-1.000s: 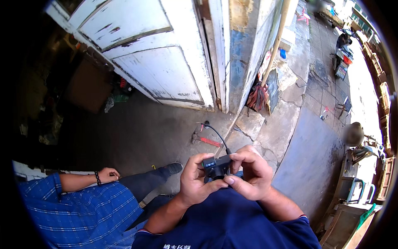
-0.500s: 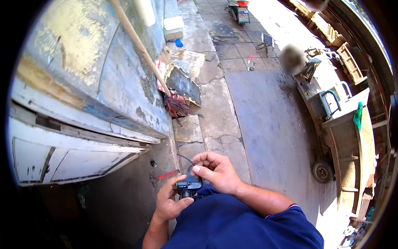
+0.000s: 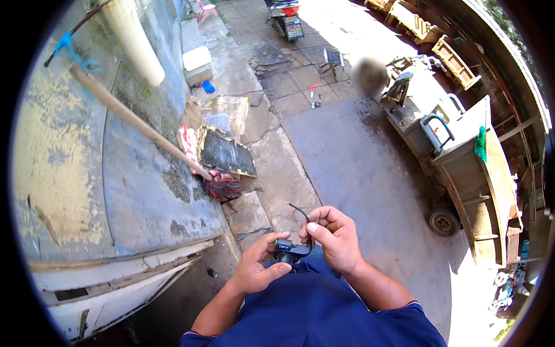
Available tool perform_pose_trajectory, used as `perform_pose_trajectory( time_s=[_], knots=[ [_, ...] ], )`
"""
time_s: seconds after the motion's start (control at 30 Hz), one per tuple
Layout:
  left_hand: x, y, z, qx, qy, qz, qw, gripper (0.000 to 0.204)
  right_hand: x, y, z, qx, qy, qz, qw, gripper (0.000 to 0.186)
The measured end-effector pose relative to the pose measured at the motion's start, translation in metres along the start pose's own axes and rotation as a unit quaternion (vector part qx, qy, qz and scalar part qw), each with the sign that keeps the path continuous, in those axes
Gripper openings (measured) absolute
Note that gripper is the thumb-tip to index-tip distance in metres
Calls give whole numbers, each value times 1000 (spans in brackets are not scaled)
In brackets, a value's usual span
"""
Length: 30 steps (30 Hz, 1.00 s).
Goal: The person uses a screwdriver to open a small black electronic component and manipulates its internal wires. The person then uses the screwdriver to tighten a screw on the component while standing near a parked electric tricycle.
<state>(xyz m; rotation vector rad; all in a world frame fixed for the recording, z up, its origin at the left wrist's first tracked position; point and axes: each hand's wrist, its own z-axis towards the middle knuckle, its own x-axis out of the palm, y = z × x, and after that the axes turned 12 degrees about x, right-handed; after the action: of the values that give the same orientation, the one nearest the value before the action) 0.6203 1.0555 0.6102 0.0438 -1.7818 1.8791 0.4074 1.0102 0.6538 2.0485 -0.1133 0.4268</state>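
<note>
A: Your left hand (image 3: 254, 269) is wrapped round the left end of a small, black, box-shaped plastic device (image 3: 299, 250), fingers over its top and thumb below.

B: And your right hand (image 3: 335, 243)?

A: Your right hand pinches a thin, black, round-sheathed cable (image 3: 299, 209) between thumb and fingers, just above the device's right end.

B: How does the device look to you from up here?

A: You see a dark, compact casing with smooth surfaces and a patch of pale print on its upper face. There is a hint of green at its left edge, and a stubby black cylinder stands out toward your body.

B: Where do you have it?

A: Up in the air, close in front of your navy-blue fabric shirt (image 3: 341, 306). Past your right fingertips, the cable's free end arcs up and leftward, with a thin reddish strand near it; you cannot tell exactly where the cable joins the casing.
</note>
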Motion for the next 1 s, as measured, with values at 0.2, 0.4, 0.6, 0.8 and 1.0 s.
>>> perform_pose_trajectory(
  time_s=[0.2, 0.4, 0.6, 0.8, 1.0],
  knots=[
    [-13, 21, 96, 2, 35, -54, 998, 55, -43, 42, 44, -30, -23, 37, 999, 13],
    [16, 72, 218, -67, 126, -40, 989, 52, -145, 84, 80, -48, -113, 84, 989, 18],
    [58, 191, 359, -59, 180, -52, 981, 52, -310, 83, 157, -102, -116, 107, 982, 24],
    [119, 347, 514, -114, 215, -75, 967, 50, -514, 96, 258, -100, -137, 165, 972, 22],
    [168, 350, 668, -160, 294, -86, 938, 46, -604, 185, 302, -111, -164, 159, 967, 22]
  ],
)
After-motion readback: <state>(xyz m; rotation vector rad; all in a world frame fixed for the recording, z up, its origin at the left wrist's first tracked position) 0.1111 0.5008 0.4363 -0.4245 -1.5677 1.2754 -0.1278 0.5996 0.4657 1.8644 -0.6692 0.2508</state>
